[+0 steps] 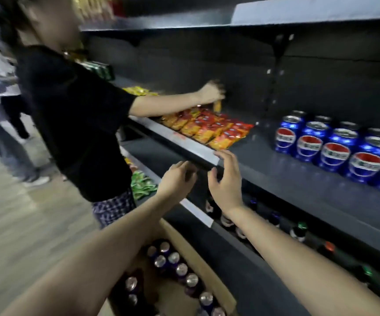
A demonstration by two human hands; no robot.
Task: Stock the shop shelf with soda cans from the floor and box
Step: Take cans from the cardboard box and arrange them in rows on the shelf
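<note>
The shelf [298, 179] is dark grey with a pale white strip along its front edge, and the soda cans [335, 147] standing on it are glossy blue with a red, white and blue round emblem and silver tops. Beside them lie snack packets [207, 128] in orange, red and yellow, with green packets [142, 184] on the shelf below. The cardboard box [198, 254] is tan, its cans [175, 265] dark purple-blue with silver lids, and another person [75, 124] wears a black top over a blue-and-white checked garment.
</note>
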